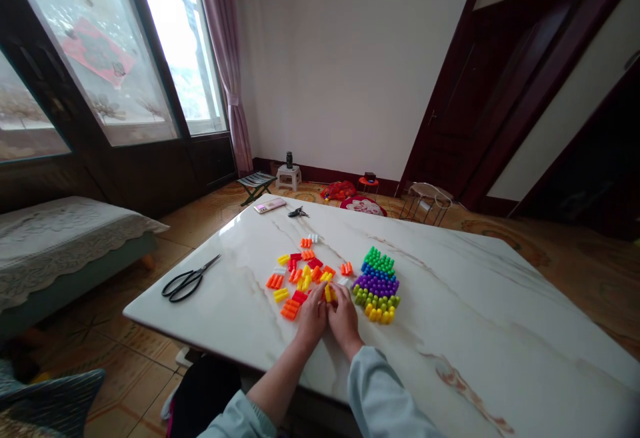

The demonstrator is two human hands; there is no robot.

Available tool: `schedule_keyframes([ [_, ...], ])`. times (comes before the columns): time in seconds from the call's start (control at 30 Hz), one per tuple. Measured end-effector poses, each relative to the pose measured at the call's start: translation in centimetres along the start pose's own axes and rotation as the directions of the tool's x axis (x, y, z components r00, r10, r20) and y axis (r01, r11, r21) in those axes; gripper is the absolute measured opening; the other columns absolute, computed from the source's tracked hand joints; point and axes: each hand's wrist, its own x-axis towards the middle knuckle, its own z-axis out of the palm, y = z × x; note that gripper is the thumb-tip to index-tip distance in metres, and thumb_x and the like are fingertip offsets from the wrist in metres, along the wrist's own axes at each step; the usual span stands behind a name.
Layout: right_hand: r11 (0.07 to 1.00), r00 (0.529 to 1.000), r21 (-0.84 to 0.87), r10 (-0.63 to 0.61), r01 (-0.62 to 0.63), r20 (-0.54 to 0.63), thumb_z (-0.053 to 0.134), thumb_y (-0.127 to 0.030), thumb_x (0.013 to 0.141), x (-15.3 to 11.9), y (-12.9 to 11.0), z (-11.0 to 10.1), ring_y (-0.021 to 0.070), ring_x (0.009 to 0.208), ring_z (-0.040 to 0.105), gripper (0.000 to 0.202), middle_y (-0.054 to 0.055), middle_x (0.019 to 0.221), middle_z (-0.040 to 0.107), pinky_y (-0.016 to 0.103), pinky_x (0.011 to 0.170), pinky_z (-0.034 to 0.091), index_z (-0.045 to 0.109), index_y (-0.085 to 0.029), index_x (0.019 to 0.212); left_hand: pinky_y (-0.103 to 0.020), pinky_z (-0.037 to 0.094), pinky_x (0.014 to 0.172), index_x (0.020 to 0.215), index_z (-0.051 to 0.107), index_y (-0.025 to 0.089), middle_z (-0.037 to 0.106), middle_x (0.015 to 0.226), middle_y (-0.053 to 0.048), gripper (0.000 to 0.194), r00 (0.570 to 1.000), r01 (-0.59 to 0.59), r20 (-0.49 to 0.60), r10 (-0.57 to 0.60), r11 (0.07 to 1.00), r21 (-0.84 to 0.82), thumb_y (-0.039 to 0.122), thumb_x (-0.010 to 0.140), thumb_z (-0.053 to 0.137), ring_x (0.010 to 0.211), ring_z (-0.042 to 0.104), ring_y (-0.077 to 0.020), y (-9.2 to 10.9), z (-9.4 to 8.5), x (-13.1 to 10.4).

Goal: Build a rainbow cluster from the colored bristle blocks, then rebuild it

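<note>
My left hand [313, 315] and my right hand [343, 315] meet near the table's front edge, both closed on a small yellow piece [329, 293] between their fingertips. Around and beyond my left hand lie loose orange pieces [290, 309], yellow pieces [281, 295], red pieces [299, 297] and a few white ones [313, 238]. Just right of my right hand sits a block of pieces in coloured bands: green [379, 261], blue [375, 273], purple [376, 285], olive green [377, 300] and, nearest me, yellow [379, 314].
Black-handled scissors [186, 283] lie at the left of the white marble table [480, 305]. A phone [270, 205] and a small dark tool [298, 212] rest near the far edge. A covered bench [65, 238] stands at the left, stools beyond the table.
</note>
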Motion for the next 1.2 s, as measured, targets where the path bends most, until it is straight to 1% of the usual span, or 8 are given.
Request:
schedule_keyframes([
  [0.2, 0.999, 0.997, 0.040, 0.038, -0.035, -0.074, 0.047, -0.018, 0.078, -0.6, 0.4, 0.1, 0.0231, 0.111, 0.057, 0.040, 0.011, 0.115, 0.063, 0.038, 0.097, 0.045, 0.061, -0.017, 0.115, -0.041, 0.051, 0.097, 0.112, 0.065, 0.018, 0.068, 0.114, -0.009, 0.039, 1.000, 0.006, 0.008, -0.005, 0.988, -0.151, 0.010, 0.078, 0.048, 0.110, 0.062, -0.0216, 0.3, -0.4, -0.1],
  [0.53, 0.937, 0.981, 0.333, 0.158, -0.111, -0.117, 0.043, -0.033, 0.088, -1.7, 0.7, 0.4, 0.0215, 0.103, 0.064, 0.036, 0.009, 0.112, 0.068, 0.034, 0.091, 0.049, 0.060, -0.018, 0.116, -0.041, 0.054, 0.090, 0.116, 0.063, 0.019, 0.067, 0.117, -0.012, 0.038, 0.996, 0.088, 0.029, -0.083, 0.970, -0.225, 0.034, 0.081, 0.059, 0.108, 0.063, -0.0258, 0.0, -0.1, -0.1],
  [0.77, 0.999, 0.977, 0.039, 0.035, -0.028, -0.211, 0.041, -0.023, 0.089, -2.2, 0.2, -0.3, 0.0217, 0.091, 0.062, 0.024, 0.011, 0.097, 0.063, 0.035, 0.084, 0.051, 0.064, -0.018, 0.096, -0.035, 0.058, 0.073, 0.094, 0.065, 0.017, 0.069, 0.091, -0.008, 0.029, 0.983, 0.056, -0.160, -0.090, 0.977, -0.206, 0.043, 0.082, 0.059, 0.083, 0.067, -0.0214, 0.1, -0.9, -0.1],
  [0.9, 0.958, 0.996, -0.273, -0.074, 0.083, 0.044, 0.043, -0.015, 0.085, -2.9, -1.1, 0.1, 0.0212, 0.086, 0.060, 0.023, 0.009, 0.096, 0.061, 0.034, 0.078, 0.050, 0.064, -0.019, 0.091, -0.032, 0.056, 0.071, 0.093, 0.065, 0.018, 0.067, 0.089, -0.007, 0.028, 0.951, 0.047, -0.299, -0.076, 0.994, -0.101, 0.043, 0.084, 0.056, 0.081, 0.064, -0.0199, 1.8, -1.9, 0.9],
  [1.0, 0.890, 0.947, -0.351, -0.214, 0.289, 0.238, 0.049, -0.015, 0.081, -3.2, -1.9, 0.5, 0.0270, 0.105, 0.055, 0.039, 0.013, 0.115, 0.060, 0.043, 0.089, 0.045, 0.059, -0.018, 0.118, -0.030, 0.055, 0.073, 0.096, 0.066, 0.018, 0.067, 0.095, -0.007, 0.025, 0.990, -0.025, -0.144, 0.010, 0.995, -0.101, 0.037, 0.086, 0.054, 0.087, 0.064, -0.0191, 3.9, -1.7, 2.3],
  [1.07, 0.906, 0.938, -0.286, -0.249, 0.313, 0.239, 0.052, -0.016, 0.079, -3.2, -2.1, 0.7, 0.0298, 0.113, 0.051, 0.046, 0.014, 0.122, 0.059, 0.048, 0.096, 0.040, 0.056, -0.018, 0.125, -0.030, 0.054, 0.079, 0.097, 0.069, 0.019, 0.069, 0.095, -0.006, 0.022, 0.991, -0.095, 0.087, 0.098, 0.995, -0.037, 0.032, 0.086, 0.054, 0.085, 0.064, -0.0177, 5.3, -1.1, 3.3],
  [1.13, 0.944, 0.957, -0.203, -0.225, 0.261, 0.185, 0.054, -0.019, 0.078, -3.1, -2.0, 0.8, 0.0320, 0.116, 0.049, 0.043, 0.012, 0.119, 0.061, 0.051, 0.099, 0.038, 0.060, -0.020, 0.121, -0.030, 0.053, 0.081, 0.096, 0.072, 0.021, 0.070, 0.094, -0.005, 0.021, 0.937, -0.170, 0.312, 0.156, 0.985, 0.018, 0.027, 0.086, 0.055, 0.083, 0.065, -0.0171, 6.2, -0.4, 4.0],
  [1.2, 0.969, 0.976, -0.152, -0.176, 0.195, 0.130, 0.055, -0.023, 0.079, -3.0, -1.9, 1.0, 0.0342, 0.117, 0.049, 0.037, 0.011, 0.112, 0.064, 0.054, 0.097, 0.040, 0.063, -0.023, 0.116, -0.029, 0.053, 0.081, 0.095, 0.074, 0.023, 0.071, 0.094, -0.005, 0.021, 0.874, -0.227, 0.454, 0.175, 0.972, 0.062, 0.022, 0.083, 0.057, 0.084, 0.066, -0.0175, 6.8, 0.4, 4.4],
])
